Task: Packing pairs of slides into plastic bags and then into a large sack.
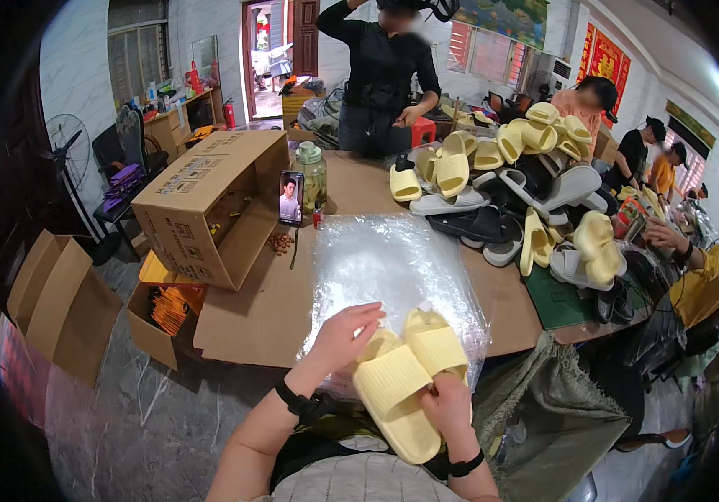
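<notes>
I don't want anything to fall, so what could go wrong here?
Maybe these:
1. The held slippers hang partly past the near edge of the table, so they could drop if the right hand loosens.
2. The pile is heaped loosely, so a nudge might send some shoes sliding.
3. The phone stands upright near the jar, so a bump could tip it.

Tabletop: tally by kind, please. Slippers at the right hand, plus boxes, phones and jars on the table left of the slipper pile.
Pale yellow slippers at the right hand: 2
Large cardboard box: 1
Phone: 1
Jar: 1
Total: 5
</notes>
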`<state>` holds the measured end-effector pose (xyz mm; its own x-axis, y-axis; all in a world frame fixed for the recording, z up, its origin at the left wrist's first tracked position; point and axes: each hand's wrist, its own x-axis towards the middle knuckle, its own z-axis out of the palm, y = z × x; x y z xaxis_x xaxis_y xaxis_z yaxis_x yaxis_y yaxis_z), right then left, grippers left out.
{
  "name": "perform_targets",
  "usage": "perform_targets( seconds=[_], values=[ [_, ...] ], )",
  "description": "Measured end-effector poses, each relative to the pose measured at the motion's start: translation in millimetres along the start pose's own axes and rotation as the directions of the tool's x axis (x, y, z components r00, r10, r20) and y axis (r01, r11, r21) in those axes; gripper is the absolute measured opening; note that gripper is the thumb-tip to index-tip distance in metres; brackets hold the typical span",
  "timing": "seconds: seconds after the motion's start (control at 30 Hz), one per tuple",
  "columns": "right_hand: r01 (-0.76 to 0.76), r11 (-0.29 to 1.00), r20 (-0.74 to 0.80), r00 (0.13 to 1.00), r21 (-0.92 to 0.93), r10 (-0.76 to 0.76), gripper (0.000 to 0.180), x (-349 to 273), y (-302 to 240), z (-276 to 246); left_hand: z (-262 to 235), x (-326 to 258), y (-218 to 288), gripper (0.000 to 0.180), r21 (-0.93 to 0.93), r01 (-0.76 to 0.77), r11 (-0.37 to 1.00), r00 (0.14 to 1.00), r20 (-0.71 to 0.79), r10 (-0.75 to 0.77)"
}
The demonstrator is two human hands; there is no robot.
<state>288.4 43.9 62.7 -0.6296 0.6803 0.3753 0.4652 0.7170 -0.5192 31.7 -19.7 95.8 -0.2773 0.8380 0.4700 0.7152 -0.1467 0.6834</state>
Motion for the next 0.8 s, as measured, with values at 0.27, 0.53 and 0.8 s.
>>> perform_targets(
  seconds=[0.27, 0.53, 0.8],
  values=[
    [0.023, 1.000, 0.057, 0.998, 0.013, -0.023, 0.020, 25.6, -5.5, 1.3, 18.9, -5.3, 20.5, 0.024, 0.082, -0.347, 0.934, 0.930, 0.160, 0.332],
    [0.097, 0.995, -0.066, 0.993, 0.032, -0.095, 0.014, 71.0, 15.9, 45.0, 21.4, -6.0, 24.7, 0.024, -0.247, -0.262, 0.933, 0.934, 0.177, 0.309],
    [0.107, 0.943, -0.350, 0.937, 0.314, 0.010, 0.036, 127.7, 57.8, 106.7, 9.8, -10.8, 23.4, 0.028, -0.451, -0.132, 0.883, 0.926, 0.262, 0.272]
  ],
)
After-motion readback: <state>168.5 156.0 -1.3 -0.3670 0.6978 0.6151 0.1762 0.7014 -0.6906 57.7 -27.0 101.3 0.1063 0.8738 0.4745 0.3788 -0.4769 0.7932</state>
